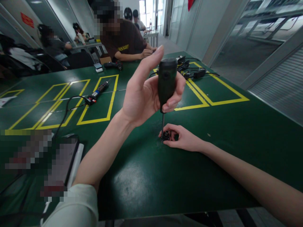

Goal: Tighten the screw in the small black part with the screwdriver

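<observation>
My left hand (151, 86) is wrapped around the thick dark handle of a screwdriver (167, 82), its thumb raised along the side. The tool stands upright, and its thin metal shaft runs down to a small black round part (166, 135) on the green table (213, 183). Low on the tabletop, my right hand (182, 137) pinches that small part between thumb and fingers. A short cylinder sticks up from the part. The exact point where the screwdriver's tip meets it is too small to make out.
To the left lies a soldering-iron-like tool (98, 92) with a cable. A phone-like device (63, 160) rests at the near left. Black cables and adapters (191, 71) pile up at the far right. Across the table a person (127, 41) sits near a power drill (115, 65). Yellow tape (93, 121) marks rectangles.
</observation>
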Motion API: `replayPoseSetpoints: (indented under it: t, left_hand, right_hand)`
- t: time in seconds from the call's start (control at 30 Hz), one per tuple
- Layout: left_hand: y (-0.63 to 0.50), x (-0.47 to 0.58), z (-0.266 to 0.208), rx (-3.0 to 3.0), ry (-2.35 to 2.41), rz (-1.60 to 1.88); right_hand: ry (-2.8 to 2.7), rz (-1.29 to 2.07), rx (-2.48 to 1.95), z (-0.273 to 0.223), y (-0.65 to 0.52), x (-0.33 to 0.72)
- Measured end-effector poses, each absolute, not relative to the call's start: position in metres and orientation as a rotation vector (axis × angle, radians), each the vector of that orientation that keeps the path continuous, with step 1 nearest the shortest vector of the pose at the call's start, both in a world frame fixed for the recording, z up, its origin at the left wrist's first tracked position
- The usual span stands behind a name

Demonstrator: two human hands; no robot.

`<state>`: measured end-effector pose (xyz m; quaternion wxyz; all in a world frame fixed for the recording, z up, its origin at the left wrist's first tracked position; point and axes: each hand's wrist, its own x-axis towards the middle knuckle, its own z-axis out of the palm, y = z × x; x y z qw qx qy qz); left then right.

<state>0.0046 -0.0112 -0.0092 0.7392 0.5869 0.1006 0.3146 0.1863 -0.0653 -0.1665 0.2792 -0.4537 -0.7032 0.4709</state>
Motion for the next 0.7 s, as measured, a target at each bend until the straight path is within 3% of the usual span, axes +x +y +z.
replayPoseSetpoints:
  t: [0.7]
  left_hand:
    - [-0.0101, 0.0053, -0.0115, 1.304, 0.321, 0.718]
  right_hand:
    - [-1.894, 1.268, -1.209, -0.1648, -0.0655, 0.1866]
